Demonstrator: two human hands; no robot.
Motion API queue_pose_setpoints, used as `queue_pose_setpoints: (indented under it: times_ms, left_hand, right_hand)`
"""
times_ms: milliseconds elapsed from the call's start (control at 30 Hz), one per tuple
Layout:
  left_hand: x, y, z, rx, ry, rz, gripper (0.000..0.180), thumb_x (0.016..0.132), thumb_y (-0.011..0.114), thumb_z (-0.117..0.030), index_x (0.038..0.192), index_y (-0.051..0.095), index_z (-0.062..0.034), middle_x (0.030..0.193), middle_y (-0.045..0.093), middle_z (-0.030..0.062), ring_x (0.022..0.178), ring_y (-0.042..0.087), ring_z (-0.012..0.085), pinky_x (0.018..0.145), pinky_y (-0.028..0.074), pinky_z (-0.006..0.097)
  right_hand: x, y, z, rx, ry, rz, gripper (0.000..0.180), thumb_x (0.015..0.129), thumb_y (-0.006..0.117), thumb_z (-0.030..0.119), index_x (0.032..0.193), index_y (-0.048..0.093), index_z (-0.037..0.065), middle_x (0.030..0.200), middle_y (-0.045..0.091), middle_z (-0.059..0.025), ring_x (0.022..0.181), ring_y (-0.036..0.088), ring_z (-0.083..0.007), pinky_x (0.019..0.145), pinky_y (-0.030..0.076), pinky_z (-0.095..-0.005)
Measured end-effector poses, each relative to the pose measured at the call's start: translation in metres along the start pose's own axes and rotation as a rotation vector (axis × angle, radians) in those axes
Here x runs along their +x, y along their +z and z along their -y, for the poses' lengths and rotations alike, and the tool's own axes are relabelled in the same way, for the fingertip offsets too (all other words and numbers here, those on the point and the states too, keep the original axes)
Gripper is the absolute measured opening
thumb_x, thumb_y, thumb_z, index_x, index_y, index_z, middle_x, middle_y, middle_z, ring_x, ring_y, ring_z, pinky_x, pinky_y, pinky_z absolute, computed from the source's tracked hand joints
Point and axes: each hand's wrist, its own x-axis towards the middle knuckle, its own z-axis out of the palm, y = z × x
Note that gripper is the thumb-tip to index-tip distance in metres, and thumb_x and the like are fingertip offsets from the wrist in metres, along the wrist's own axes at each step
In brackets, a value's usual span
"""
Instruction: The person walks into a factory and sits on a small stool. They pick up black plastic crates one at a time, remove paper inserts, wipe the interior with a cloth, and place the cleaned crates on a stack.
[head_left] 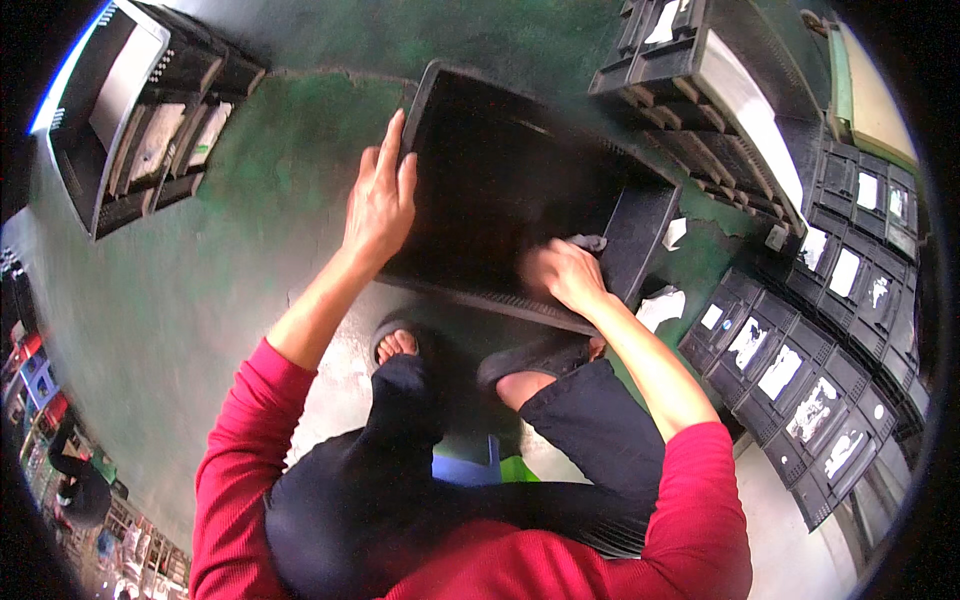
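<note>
A black plastic crate (640, 225) lies between me and the far floor, its dark hollow facing up. My left hand (382, 200) rests against the crate's left rim, fingers stretched out along it. Inside the near right part of the crate is my right hand (568, 275), its fingers curled and partly smeared by motion. A crumpled grey cloth (590, 242) sticks out beside its knuckles, mostly hidden by the hand.
Another black crate (150, 130) stands at the far left. At the right, a tilted crate (730, 110) and several stacked crates (790, 370) carry torn white labels. White scraps (662, 307) lie beside my crate. Below it are my sandalled feet (398, 345) and a blue stool (466, 466).
</note>
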Motion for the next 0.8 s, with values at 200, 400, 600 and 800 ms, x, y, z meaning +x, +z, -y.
queue_pose_setpoints:
  times_ms: [200,400,600,800]
  left_hand:
    - [0.001,0.000,0.002,-0.013,0.026,-0.004,0.051,0.095,0.043,-0.025,0.144,0.028,-0.0185,0.097,0.052,0.0215,0.086,0.056,0.0394,0.078,0.046,0.046]
    - [0.001,0.000,0.004,-0.034,0.035,0.014,0.051,0.096,0.041,-0.025,0.144,0.026,-0.0186,0.099,0.053,0.0216,0.088,0.055,0.0388,0.080,0.045,0.045]
    - [0.002,0.003,0.003,-0.074,0.018,-0.010,0.051,0.095,0.041,-0.025,0.144,0.026,-0.0185,0.100,0.053,0.0228,0.090,0.056,0.0404,0.081,0.045,0.045]
    - [0.001,0.003,0.002,-0.073,-0.047,0.034,0.049,0.097,0.038,-0.025,0.144,0.027,-0.0152,0.114,0.053,0.0216,0.103,0.054,0.0365,0.091,0.041,0.040]
  right_hand:
    - [0.113,0.054,0.062,0.006,-0.412,-0.112,0.028,0.085,0.051,0.017,0.111,0.061,0.021,0.114,0.057,-0.0123,0.094,0.061,-0.0357,0.077,0.051,-0.0475]
    - [0.164,0.024,0.058,-0.104,-0.134,-0.541,0.043,0.074,0.064,0.021,0.115,0.053,0.018,0.111,0.055,-0.0125,0.081,0.063,-0.0370,0.067,0.053,-0.0488]
    - [0.195,0.004,0.055,-0.083,0.027,-0.563,0.044,0.076,0.062,0.018,0.119,0.051,0.016,0.116,0.054,-0.0129,0.085,0.063,-0.0339,0.069,0.053,-0.0455]
    - [0.130,0.031,0.075,-0.187,-0.452,-0.333,0.035,0.080,0.054,0.013,0.115,0.057,0.009,0.114,0.059,-0.0142,0.089,0.064,-0.0288,0.067,0.055,-0.0406]
